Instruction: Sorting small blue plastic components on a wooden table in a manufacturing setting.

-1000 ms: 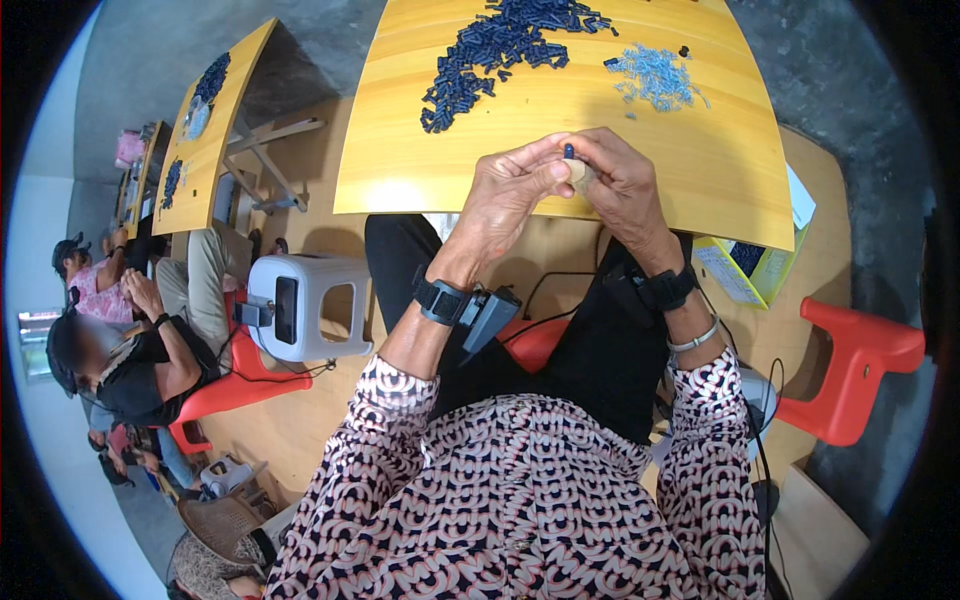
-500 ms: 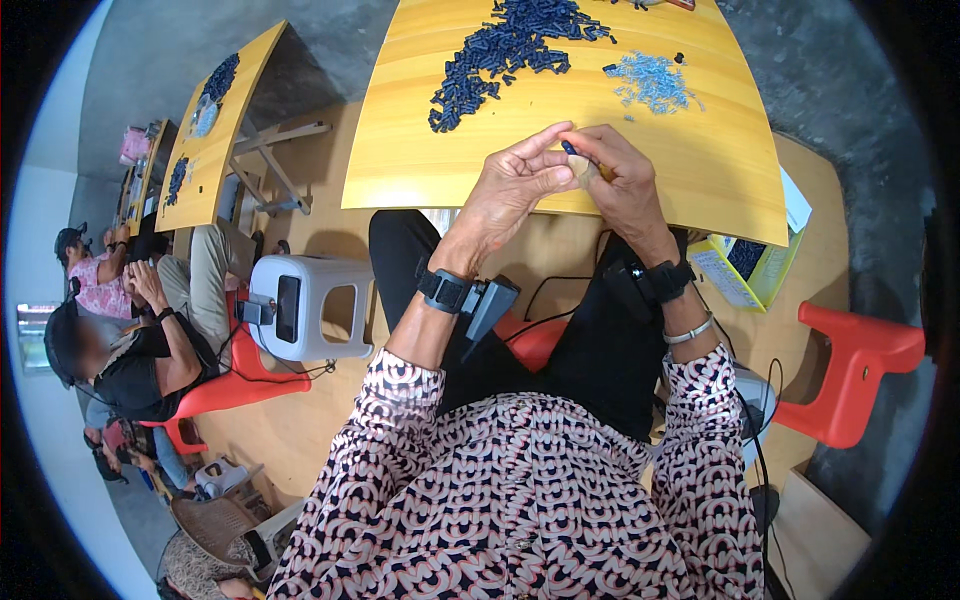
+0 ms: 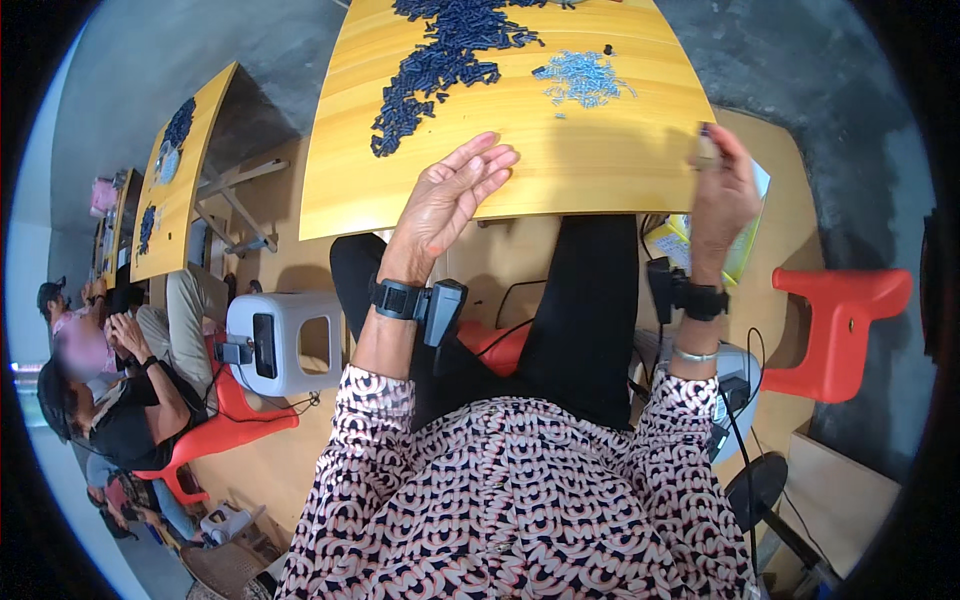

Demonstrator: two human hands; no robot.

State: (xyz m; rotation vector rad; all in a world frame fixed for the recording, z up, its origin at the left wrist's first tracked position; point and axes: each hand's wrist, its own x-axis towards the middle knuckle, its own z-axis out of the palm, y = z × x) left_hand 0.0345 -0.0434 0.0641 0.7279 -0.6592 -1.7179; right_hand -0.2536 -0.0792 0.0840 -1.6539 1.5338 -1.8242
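Observation:
My left hand hovers with fingers spread and empty over the near edge of a yellow table. My right hand has swung out past the table's right edge, its fingers pinched on a small pale piece with a dark tip. On the table lie a large spread of dark blue small parts and a smaller heap of light blue parts. Both wrists carry black bands.
An open box sits on the floor below my right hand. A red stool stands at right, a white stool at left. Other people sit at left beside more yellow tables.
My hands, joined over the table edge on a small piece, have parted. The right hand carried the piece out to the right; the left hand opened and stayed.

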